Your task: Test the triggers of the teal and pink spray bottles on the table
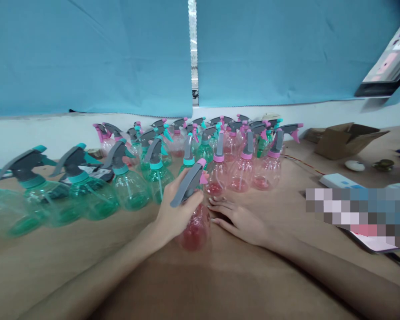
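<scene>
My left hand [179, 206] is wrapped round the neck of a pink spray bottle [195, 231] with a grey and pink trigger head. That bottle is at the middle of the wooden table [246, 284], and its neck is hidden by my fingers. Just to its right, my right hand [240, 220] lies palm down on the table with its fingers stretched out, holding nothing. Beyond my hands are several pink spray bottles [242, 175]. Several green spray bottles [132, 189] form a slanting row to the left.
More pink and green bottles crowd together toward the wall. An open cardboard box [336, 144], a white round object [354, 166] and a white power strip [342, 181] lie to the right. A pixelated patch covers part of a device there. Blue cloth [86, 58] hangs behind the table.
</scene>
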A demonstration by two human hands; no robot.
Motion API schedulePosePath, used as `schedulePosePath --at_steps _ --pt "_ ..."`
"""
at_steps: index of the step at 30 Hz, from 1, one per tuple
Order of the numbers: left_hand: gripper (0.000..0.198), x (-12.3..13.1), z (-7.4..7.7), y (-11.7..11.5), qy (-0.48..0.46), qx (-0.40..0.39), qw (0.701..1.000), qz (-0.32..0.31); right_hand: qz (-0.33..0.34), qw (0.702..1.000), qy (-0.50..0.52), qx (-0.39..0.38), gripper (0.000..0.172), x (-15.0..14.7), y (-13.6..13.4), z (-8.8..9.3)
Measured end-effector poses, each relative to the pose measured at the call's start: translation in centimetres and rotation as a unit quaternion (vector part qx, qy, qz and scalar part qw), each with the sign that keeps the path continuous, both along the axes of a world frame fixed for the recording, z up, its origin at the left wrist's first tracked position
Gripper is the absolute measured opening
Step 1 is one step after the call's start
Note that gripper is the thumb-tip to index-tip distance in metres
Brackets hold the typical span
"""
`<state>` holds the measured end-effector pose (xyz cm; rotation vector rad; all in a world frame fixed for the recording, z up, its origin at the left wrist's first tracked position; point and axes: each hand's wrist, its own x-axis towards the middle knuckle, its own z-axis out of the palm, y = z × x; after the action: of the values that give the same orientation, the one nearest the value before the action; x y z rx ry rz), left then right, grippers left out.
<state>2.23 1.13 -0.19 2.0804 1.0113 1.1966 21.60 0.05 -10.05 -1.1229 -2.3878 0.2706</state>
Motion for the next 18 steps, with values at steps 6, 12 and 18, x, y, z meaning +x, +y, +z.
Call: schedulePosePath --at_steps 6,12,18 --pt "0.019 0.15 -0.08 -0.22 0.001 0.010 1.000 0.015 -0.004 1.000 0.003 -0.003 0.039 -0.07 -0.06 0.06" --pt "0.025 0.20 -0.09 -0.16 -0.007 0.016 1.000 0.009 -0.002 1.000 0.002 0.004 0.039 -0.03 0.05 -0.12" --pt "0.028 0.22 -0.19 -0.07 -0.003 0.012 1.000 0.015 -0.001 1.000 0.002 0.003 0.039 0.00 0.05 -0.14"
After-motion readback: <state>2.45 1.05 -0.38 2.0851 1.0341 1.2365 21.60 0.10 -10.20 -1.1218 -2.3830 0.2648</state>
